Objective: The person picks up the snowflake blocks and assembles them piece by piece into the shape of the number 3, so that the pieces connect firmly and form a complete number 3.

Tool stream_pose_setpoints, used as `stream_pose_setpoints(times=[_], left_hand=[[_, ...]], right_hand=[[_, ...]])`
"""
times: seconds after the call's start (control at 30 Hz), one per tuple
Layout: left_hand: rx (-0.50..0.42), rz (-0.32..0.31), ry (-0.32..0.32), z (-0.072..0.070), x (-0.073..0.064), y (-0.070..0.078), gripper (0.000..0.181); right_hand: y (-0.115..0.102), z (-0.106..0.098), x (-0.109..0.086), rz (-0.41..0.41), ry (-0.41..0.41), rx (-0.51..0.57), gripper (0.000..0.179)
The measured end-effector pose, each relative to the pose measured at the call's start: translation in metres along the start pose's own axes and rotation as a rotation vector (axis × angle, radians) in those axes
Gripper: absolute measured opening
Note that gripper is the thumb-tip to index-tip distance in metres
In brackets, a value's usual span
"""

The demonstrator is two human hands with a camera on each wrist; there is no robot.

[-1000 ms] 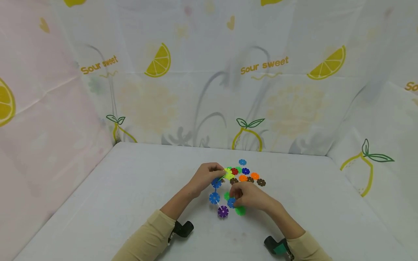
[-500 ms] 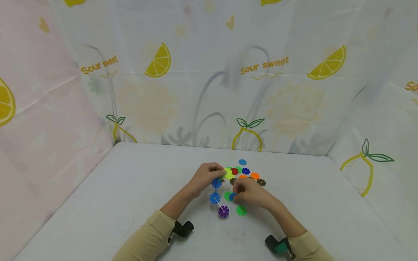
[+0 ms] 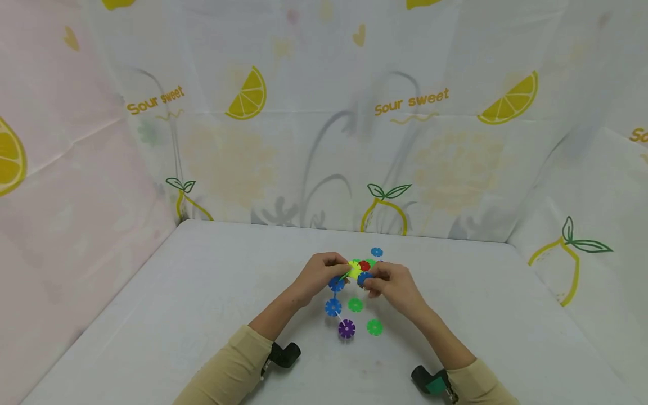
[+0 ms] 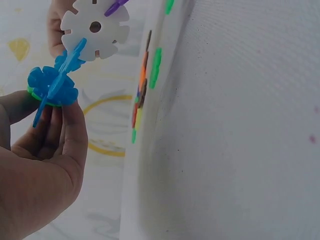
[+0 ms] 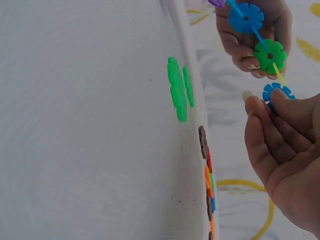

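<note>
My left hand (image 3: 320,277) pinches a linked chain of notched plastic snowflake discs near its upper end. Down from it hang a blue disc (image 3: 333,307) and, lowest, a purple disc (image 3: 346,329); a white disc (image 4: 82,30) joins them in the left wrist view. By the left fingertips sit a green disc (image 5: 270,56) and a yellow disc (image 3: 354,269). Between thumb and fingers, my right hand (image 3: 399,288) pinches another blue disc (image 5: 276,92), right at the yellow disc's edge. Both hands are raised over the table.
Two loose green discs, one nearer (image 3: 374,327) and one farther (image 3: 355,305), lie on the white table (image 3: 228,349). A red disc (image 3: 364,265) and a light blue disc (image 3: 377,252) lie farther back. Brown discs (image 5: 203,142) and orange ones show beside them. A lemon-print cloth (image 3: 304,140) stands behind.
My right hand has lifted the blue disc from beside the green discs and carried it up and away from me to the yellow disc. My left hand has stayed in place with the chain.
</note>
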State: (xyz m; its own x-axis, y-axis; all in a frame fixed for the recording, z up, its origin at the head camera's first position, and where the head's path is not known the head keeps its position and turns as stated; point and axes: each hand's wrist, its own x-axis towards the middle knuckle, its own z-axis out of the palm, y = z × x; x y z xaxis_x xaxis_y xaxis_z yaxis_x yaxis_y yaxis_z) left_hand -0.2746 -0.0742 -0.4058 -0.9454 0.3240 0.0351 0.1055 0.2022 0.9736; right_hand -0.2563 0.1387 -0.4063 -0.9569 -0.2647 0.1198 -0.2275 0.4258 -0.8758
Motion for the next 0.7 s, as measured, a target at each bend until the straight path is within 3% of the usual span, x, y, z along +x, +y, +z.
stream_pose_setpoints(times=[0.33,0.7], left_hand=[[-0.001,-0.001,-0.010,0.0001,-0.0014,0.0024,0.025],[0.011,-0.010,-0.018,0.0042,-0.0028,0.0032,0.026]], right_hand=[[-0.0006,-0.0028,-0.0003,-0.071,0.087,0.069,0.012],[-0.0012,0.0005,-0.0012,-0.111,0.100,0.114,0.011]])
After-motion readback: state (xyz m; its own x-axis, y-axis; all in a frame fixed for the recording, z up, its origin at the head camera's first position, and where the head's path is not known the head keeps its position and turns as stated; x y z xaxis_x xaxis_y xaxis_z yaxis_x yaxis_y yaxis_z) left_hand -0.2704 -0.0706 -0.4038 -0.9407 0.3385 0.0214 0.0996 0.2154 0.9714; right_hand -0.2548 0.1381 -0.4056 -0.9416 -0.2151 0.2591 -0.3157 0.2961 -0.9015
